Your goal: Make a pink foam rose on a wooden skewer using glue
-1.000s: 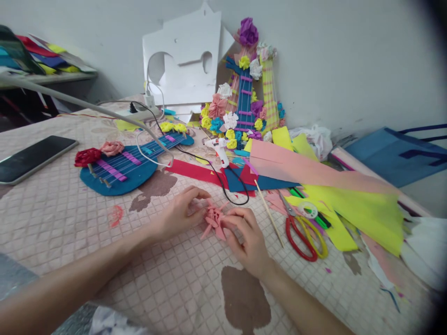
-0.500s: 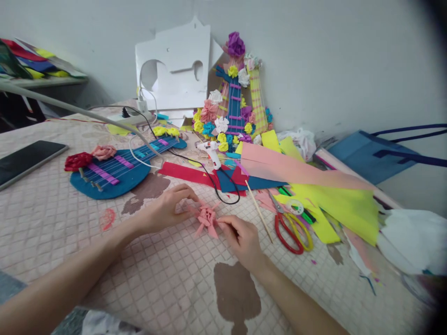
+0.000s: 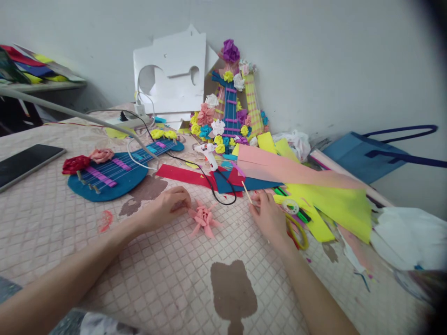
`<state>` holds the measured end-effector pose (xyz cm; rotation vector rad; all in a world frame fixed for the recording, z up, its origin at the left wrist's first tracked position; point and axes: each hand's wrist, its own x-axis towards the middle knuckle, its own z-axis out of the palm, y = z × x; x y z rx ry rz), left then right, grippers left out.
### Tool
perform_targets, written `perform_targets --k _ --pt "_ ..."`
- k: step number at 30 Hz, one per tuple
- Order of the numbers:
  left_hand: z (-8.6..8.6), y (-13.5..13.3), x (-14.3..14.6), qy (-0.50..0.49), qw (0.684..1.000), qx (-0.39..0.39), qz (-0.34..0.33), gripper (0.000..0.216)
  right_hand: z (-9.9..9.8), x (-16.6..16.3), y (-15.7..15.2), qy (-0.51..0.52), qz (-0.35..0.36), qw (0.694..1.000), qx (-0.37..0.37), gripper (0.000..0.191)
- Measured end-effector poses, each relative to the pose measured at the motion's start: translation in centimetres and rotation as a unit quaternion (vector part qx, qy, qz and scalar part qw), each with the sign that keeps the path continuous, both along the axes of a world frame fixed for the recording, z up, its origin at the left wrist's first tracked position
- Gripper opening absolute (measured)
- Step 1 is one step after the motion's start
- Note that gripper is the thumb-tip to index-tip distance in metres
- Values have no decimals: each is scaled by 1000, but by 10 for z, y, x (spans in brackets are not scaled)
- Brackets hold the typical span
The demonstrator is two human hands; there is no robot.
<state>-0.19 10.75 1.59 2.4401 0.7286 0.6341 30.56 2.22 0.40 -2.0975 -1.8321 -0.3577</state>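
Note:
A small pink paper flower [image 3: 203, 218] lies on the patterned cloth in front of me. My left hand [image 3: 168, 209] rests just left of it, fingers curled, the fingertips pinching or touching the flower's left edge. My right hand [image 3: 268, 218] is to the flower's right, its fingers closed on a thin wooden stick [image 3: 246, 192] that lies on the cloth. The red and yellow scissors [image 3: 296, 231] are partly hidden under this hand.
A blue felt guitar [image 3: 111, 171] lies at the left, a phone [image 3: 24, 160] beyond it. A white glue gun [image 3: 209, 155] with a black cord sits behind the flower. Pink and yellow foam sheets [image 3: 314, 184] spread to the right. A decorated guitar model [image 3: 230, 107] leans on the wall.
My right hand has let go of the pink flower and moved right onto the wooden stick by the scissors. The left hand stays at the flower.

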Motion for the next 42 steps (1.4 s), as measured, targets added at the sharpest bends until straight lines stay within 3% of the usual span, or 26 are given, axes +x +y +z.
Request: perform_targets --k 4,9,13,17,21,28,38,42 --pt "-2 1 -2 1 1000 12 20 12 -6 1 3 10 -16 999 -42 17" --pt "2 0 -1 -18 997 26 73 15 -3 11 5 45 -37 996 -66 4" --pt "9 -6 1 -59 991 23 118 13 10 17 1 111 -35 993 -7 3" --pt "12 -19 3 -2 998 17 68 23 19 -2 -6 223 69 970 67 6" --pt "12 -34 8 72 997 29 18 27 19 -36 -17 250 203 947 18 12" --pt "11 -37 7 109 993 47 -6 14 13 -65 -31 216 328 920 1 18" --pt "15 -24 -2 95 992 76 -16 2 10 -73 -37 141 348 927 -15 22" --pt "22 -27 -6 45 992 97 -70 30 8 -72 -36 140 341 929 -10 20"
